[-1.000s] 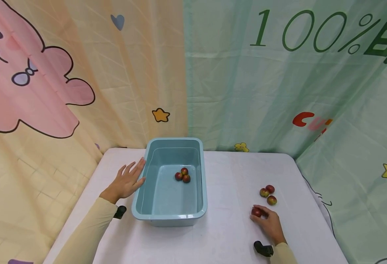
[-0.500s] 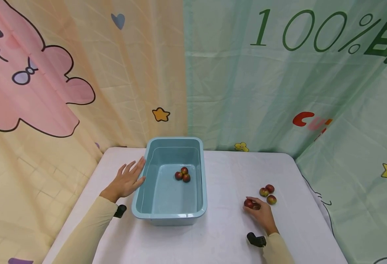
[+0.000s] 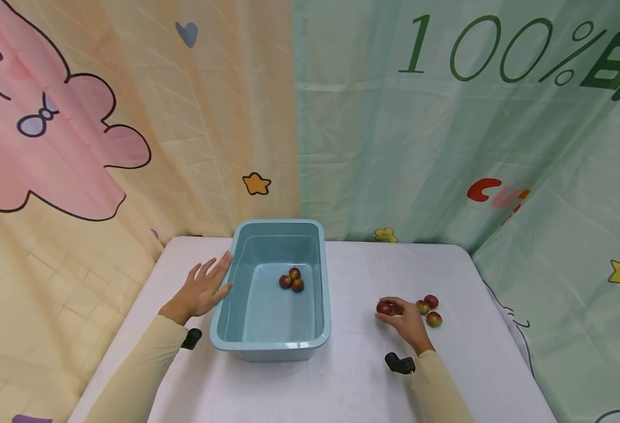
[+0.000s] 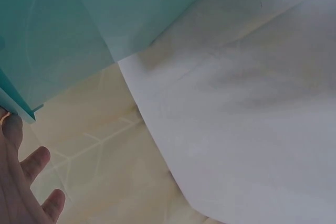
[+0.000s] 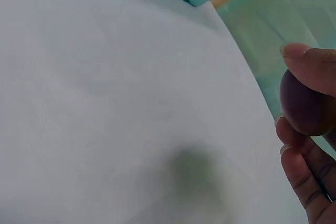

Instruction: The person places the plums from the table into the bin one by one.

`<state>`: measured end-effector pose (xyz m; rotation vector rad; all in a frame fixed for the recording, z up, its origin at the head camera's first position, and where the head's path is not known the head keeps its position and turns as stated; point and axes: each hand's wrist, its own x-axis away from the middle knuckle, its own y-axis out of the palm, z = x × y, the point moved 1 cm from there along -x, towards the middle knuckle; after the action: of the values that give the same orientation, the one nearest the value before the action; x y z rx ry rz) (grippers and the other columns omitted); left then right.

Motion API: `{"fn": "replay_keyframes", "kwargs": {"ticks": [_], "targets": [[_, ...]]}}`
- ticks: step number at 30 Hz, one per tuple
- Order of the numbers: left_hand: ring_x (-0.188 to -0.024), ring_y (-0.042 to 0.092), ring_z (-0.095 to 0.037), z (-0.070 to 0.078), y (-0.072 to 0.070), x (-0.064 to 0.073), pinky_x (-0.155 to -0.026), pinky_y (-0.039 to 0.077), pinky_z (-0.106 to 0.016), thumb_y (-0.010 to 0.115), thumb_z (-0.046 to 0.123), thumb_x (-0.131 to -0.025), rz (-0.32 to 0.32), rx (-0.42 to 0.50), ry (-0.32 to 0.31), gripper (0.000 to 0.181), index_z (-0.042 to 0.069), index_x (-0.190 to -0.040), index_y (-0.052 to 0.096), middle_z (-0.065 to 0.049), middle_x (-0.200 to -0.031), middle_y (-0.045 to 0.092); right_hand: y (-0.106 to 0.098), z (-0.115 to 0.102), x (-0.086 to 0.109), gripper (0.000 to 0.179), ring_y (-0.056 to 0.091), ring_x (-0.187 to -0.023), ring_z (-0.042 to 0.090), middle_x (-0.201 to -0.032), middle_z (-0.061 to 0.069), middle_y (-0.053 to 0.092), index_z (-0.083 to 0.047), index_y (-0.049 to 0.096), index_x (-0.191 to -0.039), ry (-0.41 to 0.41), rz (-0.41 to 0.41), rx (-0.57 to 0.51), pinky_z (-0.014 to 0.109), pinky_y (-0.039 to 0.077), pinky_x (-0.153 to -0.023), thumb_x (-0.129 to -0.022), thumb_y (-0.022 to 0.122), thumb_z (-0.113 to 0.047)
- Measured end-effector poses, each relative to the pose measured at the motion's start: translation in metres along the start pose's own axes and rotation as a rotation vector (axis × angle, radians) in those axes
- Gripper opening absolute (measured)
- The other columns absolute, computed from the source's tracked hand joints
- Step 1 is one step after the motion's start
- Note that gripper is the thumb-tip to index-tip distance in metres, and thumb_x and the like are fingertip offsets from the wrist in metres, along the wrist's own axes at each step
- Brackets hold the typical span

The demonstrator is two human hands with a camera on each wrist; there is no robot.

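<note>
Printed curtains (image 3: pixel 341 147), "100%" (image 3: pixel 501 47) at 2 o'clock; white table (image 3: pixel 363 388). My left hand (image 3: pixel 196 294), spread, touches tub (image 3: pixel 268 329) at 9 o'clock; right hand (image 3: pixel 407 323) pinches fruit (image 3: pixel 383 308).

A peach curtain (image 3: pixel 209 129) with a pink animal (image 3: pixel 72 147), maybe a bear, and a green curtain (image 3: pixel 352 147) hang behind a white-covered table (image 3: pixel 357 376).

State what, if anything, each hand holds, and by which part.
The right hand pinches a small, round, dark-red fruit by opposite sides. The left hand only touches a light-blue rectangular plastic tub, holding nothing.
</note>
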<state>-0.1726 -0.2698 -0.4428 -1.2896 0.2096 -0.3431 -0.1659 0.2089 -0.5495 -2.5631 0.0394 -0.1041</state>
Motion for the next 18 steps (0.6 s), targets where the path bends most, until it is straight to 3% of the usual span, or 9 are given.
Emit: {"fn": "replay_keyframes", "kwargs": {"ticks": [18], "targets": [[-0.141, 0.013, -0.046, 0.000, 0.000, -0.001, -0.110, 0.000, -0.064, 0.038, 0.035, -0.100, 0.001, 0.007, -0.002, 0.068, 0.000, -0.153, 0.013, -0.019, -0.159, 0.014, 0.008, -0.050, -0.028, 0.045, 0.060, -0.100, 0.026, -0.113, 0.011, 0.066, -0.005, 0.067, -0.120, -0.118, -0.064, -0.062, 0.038, 0.053, -0.085, -0.079, 0.081, -0.018]]}}
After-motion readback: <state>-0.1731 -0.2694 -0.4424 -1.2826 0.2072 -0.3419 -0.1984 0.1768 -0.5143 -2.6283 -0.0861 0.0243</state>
